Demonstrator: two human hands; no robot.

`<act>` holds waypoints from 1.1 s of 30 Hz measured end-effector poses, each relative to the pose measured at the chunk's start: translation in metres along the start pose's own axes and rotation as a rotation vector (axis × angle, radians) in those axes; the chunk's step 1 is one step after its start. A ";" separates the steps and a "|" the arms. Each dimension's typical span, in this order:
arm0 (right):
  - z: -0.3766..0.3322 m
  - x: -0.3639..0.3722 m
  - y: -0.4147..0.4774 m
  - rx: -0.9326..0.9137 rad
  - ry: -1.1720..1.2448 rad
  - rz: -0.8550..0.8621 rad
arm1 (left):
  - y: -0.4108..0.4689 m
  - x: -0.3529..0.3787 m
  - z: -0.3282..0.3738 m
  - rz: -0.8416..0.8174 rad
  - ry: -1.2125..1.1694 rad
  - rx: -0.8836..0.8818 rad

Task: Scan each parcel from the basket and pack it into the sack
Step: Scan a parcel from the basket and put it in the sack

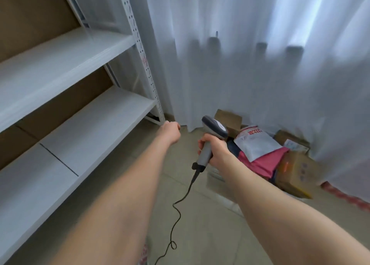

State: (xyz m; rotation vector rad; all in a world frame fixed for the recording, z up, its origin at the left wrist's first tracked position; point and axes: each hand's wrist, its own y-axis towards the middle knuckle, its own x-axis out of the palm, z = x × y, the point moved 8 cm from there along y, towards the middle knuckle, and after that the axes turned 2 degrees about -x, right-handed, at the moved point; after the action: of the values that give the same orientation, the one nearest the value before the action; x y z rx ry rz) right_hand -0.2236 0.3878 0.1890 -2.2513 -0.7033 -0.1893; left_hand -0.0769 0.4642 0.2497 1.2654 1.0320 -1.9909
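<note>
Seemingly, right hand [217,151] fingers [202,143] wrap the scanner [214,127] handle.

The right hand [217,151] holds a grey scanner [214,125] by its handle, and a black cord [194,177] hangs down from it. The left hand [170,131] reaches out with curled fingers near the white shelf [96,122]. Parcels [260,144] lie in a heap by the curtain [240,64].

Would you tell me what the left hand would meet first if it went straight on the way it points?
Most likely the curtain, hanging just beyond the left hand, though depth is hard to judge.
</note>
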 end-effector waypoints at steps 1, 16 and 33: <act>-0.011 -0.007 0.011 0.004 0.012 0.008 | 0.011 0.003 0.013 -0.011 0.004 0.002; -0.120 -0.107 0.295 0.084 0.103 0.248 | 0.299 0.106 0.159 -0.177 0.000 0.061; -0.067 -0.236 0.573 0.216 -0.033 0.388 | 0.513 0.332 0.180 -0.296 -0.333 -0.229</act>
State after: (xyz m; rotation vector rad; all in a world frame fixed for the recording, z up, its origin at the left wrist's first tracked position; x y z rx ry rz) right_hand -0.1063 -0.0832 -0.2017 -2.1365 -0.2759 0.1082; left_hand 0.1031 0.0160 -0.1660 0.6622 1.2879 -2.1302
